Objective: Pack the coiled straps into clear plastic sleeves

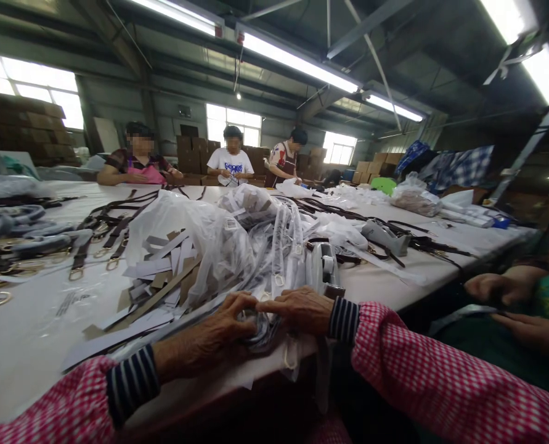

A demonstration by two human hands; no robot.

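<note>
At the table's front edge, my left hand (209,336) is closed on a coiled strap (261,330) wrapped in clear plastic. My right hand (302,308) comes in from the other side, its fingers bent over the top of the same coil, and the two hands' fingertips nearly meet. Part of the wrapped strap, with a metal ring (290,356), hangs over the edge below my right hand. Behind the hands lie more plastic-wrapped straps (287,237). Cut card strips (163,271) spill from a clear plastic bag (223,246) beyond my left hand.
Dark straps with metal buckles (82,253) and grey wrapped coils (38,237) lie on the left of the white table (24,345). A grey tool-like object (385,237) is to the right. Three people work across the table; another person's hands (509,296) are at the right.
</note>
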